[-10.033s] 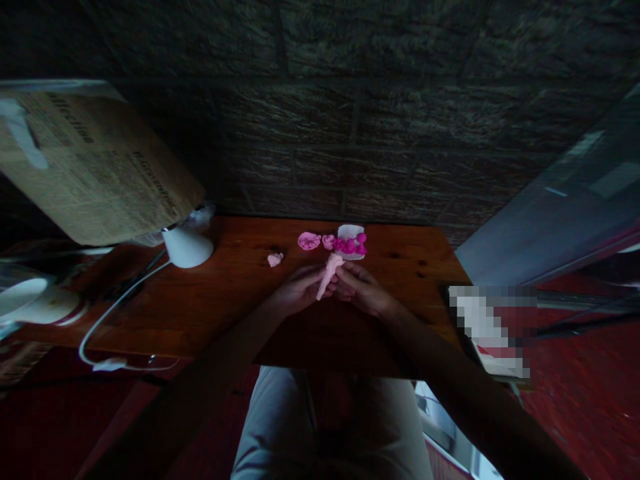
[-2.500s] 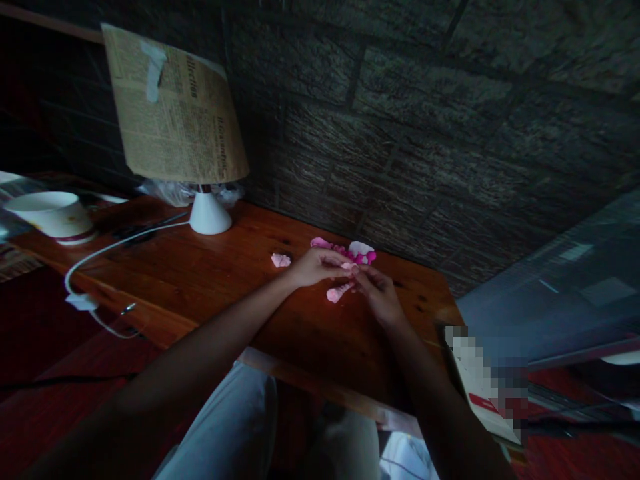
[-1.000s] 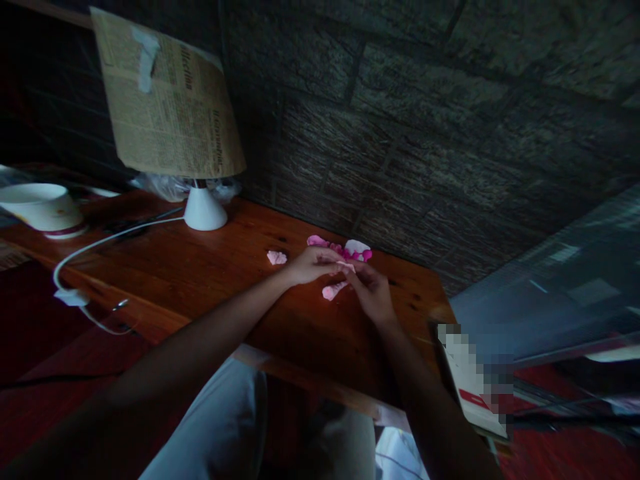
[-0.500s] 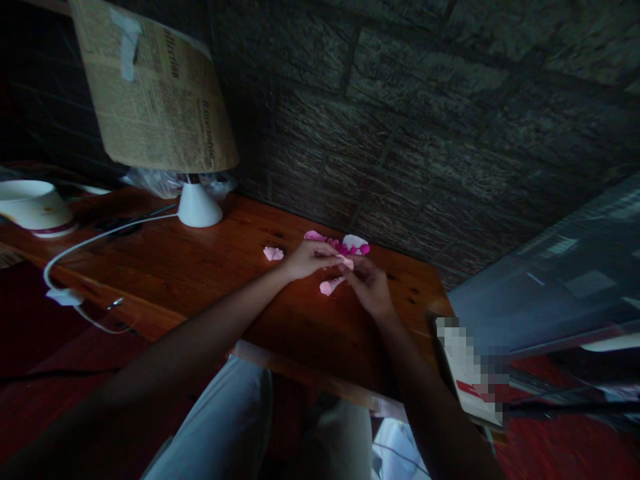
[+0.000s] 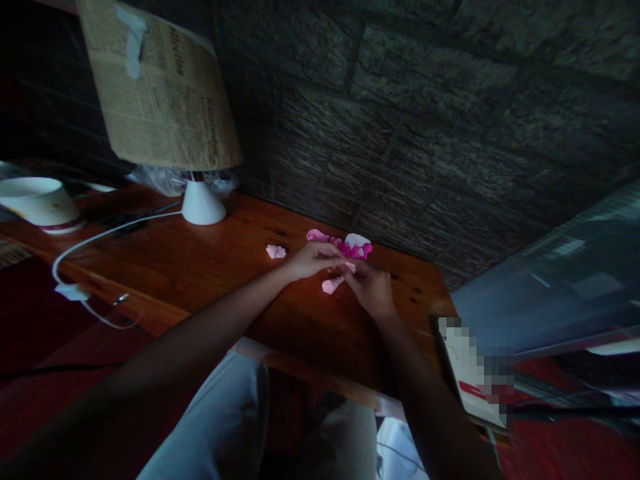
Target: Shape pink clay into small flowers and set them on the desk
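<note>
My left hand (image 5: 313,260) and my right hand (image 5: 373,287) meet over the wooden table, fingertips pinched together. Between them is a small, soft-looking pale pink piece (image 5: 351,267), mostly covered by the fingers. Just below it on the table lies a ridged pale pink piece (image 5: 331,286). A crumpled pale pink lump (image 5: 275,251) rests to the left of my left hand. Behind the hands are curly magenta pieces (image 5: 356,251), a flat pink piece (image 5: 317,235) and a whitish rounded piece (image 5: 357,239). Their material is hard to make out.
A lamp with a newsprint shade (image 5: 165,93) stands at the table's back left, its white cord (image 5: 100,238) running over the front edge. Farther left is a paper cup (image 5: 43,203). A dark brick wall (image 5: 430,133) rises behind. A partly pixelated box (image 5: 470,373) is at the right edge.
The view has shifted slightly. My right hand's fingers have closed in further around the pale pink piece, covering more of it. The pieces on the table lie as before.
</note>
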`<state>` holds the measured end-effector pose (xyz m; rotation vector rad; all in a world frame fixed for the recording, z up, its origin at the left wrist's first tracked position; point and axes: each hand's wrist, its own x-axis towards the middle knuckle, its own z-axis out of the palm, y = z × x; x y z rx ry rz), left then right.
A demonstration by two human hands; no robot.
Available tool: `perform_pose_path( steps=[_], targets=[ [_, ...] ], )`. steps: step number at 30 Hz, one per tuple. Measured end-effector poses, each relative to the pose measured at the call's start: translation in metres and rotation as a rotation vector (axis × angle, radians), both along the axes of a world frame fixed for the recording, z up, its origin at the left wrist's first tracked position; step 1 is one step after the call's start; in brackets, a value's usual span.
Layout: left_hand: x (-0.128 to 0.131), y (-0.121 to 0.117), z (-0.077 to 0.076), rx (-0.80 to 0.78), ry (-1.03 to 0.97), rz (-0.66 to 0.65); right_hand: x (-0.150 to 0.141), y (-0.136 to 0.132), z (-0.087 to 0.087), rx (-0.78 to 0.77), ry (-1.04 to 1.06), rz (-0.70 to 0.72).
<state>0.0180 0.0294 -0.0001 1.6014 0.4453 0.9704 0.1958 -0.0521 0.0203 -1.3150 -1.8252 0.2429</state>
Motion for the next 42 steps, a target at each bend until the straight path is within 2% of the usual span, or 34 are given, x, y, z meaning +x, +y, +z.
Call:
perform_pose_path(
  steps=[6,10,13,18,21,22,26,28,30,33,37,39,42],
  targets=[
    [0.003,0.002,-0.008,-0.025,-0.020,0.043,0.000,0.000,0.000,0.029,-0.195,-0.036],
    [0.003,0.004,-0.009,0.081,0.053,0.078,-0.003,0.001,-0.003,0.018,-0.235,-0.073],
    [0.007,0.001,-0.004,0.188,0.082,0.169,-0.008,0.005,-0.004,0.013,-0.231,-0.136],
    [0.011,-0.015,0.004,0.370,0.184,0.353,-0.001,0.012,-0.001,-0.009,-0.110,-0.270],
    [-0.008,-0.018,0.011,0.450,0.235,0.376,0.013,0.013,-0.001,-0.057,0.095,-0.363],
    [-0.020,-0.017,0.014,0.462,0.252,0.377,0.016,0.012,-0.002,-0.084,0.191,-0.329],
    [-0.081,-0.006,0.026,0.501,0.408,0.439,0.011,0.011,-0.003,-0.178,0.577,-0.037],
    [-0.109,-0.002,0.027,0.515,0.515,0.477,0.001,0.011,-0.002,-0.227,0.711,0.057],
    [-0.128,-0.001,0.021,0.496,0.567,0.514,-0.008,0.011,0.000,-0.282,0.840,0.145],
    [-0.140,-0.001,0.005,0.394,0.604,0.563,-0.010,0.009,0.001,-0.398,0.991,0.257],
    [-0.138,0.002,-0.013,0.176,0.476,0.572,-0.001,0.006,0.002,-0.499,1.081,0.320],
    [-0.138,0.007,-0.014,0.063,0.431,0.554,0.003,0.005,0.004,-0.499,1.099,0.331],
    [-0.138,0.019,-0.005,-0.070,0.430,0.478,0.003,0.003,0.006,-0.503,1.101,0.326]
  ],
)
